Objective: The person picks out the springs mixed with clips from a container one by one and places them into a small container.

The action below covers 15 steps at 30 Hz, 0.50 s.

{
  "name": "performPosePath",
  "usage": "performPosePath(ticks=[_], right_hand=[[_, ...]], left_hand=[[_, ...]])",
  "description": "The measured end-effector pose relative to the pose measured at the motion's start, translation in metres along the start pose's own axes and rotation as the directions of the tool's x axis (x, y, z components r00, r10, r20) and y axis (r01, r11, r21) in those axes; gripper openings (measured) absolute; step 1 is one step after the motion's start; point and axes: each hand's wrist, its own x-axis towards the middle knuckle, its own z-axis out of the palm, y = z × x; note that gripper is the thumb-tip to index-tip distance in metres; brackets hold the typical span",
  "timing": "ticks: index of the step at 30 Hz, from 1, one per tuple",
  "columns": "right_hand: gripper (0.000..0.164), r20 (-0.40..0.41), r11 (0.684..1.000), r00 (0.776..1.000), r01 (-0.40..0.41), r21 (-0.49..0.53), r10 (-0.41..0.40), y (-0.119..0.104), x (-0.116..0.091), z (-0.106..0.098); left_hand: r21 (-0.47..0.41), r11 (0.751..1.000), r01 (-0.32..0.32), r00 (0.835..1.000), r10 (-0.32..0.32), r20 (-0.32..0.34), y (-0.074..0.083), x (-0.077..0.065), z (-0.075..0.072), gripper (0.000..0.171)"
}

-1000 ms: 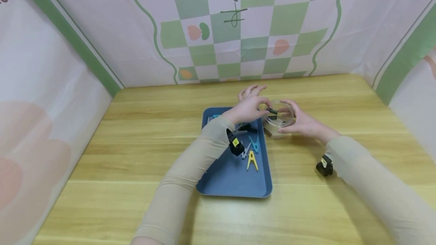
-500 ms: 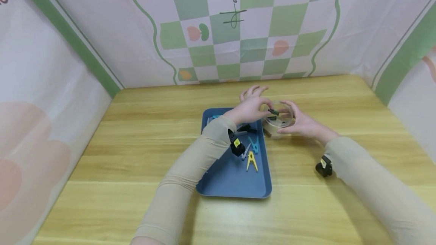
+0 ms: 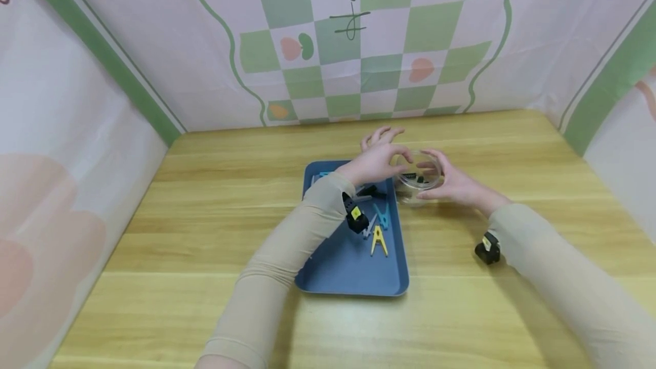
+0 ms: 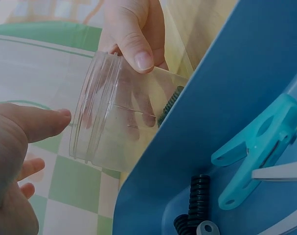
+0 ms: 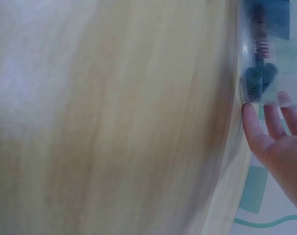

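My right hand (image 3: 456,187) grips a clear round jar (image 3: 410,195) by its side, standing just right of the blue tray. Dark coil springs (image 5: 256,81) lie at the bottom of the jar. Over the jar's mouth is my left hand (image 3: 374,163), thumb and fingers apart with nothing between them. In the left wrist view its extended finger (image 4: 50,125) points at the threaded rim. The blue tray (image 3: 353,278) lies beneath my left forearm. It contains a yellow clothespin (image 3: 378,239), a teal clothespin (image 4: 261,147), grey clothespins and more dark springs (image 4: 199,196).
The wooden table (image 3: 220,232) spreads out on both sides of the tray. A patterned cloth (image 3: 338,67) hangs behind the table's far edge, with pale cloth at both sides. A small black camera (image 3: 355,215) sits on the left wrist, another (image 3: 488,248) on the right.
Half a second ago my left hand pinched a dark spring over the jar's mouth. The spring has left the fingers and dropped into the jar. The right hand keeps its hold on the jar.
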Motion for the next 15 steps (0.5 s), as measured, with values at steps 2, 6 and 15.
performPosePath(ticks=[2,6,15], right_hand=[[0.101,-0.002,1.0,1.0,-0.003,-0.005,0.003,-0.0004,-0.0005,-0.0002],[0.101,-0.001,1.0,1.0,-0.006,-0.007,0.006,-0.0023,-0.0014,0.0001],[0.1,0.0,1.0,1.0,-0.011,0.001,0.011,-0.0035,-0.0022,0.0004]], left_hand=[[-0.011,1.0,0.001,1.0,-0.001,0.0,-0.0003,-0.0003,-0.0009,0.021],[-0.025,1.0,0.001,1.0,-0.001,0.002,-0.001,-0.0008,-0.0015,0.022],[-0.004,1.0,-0.013,0.999,0.013,-0.034,-0.0025,-0.0013,-0.0048,0.02]])
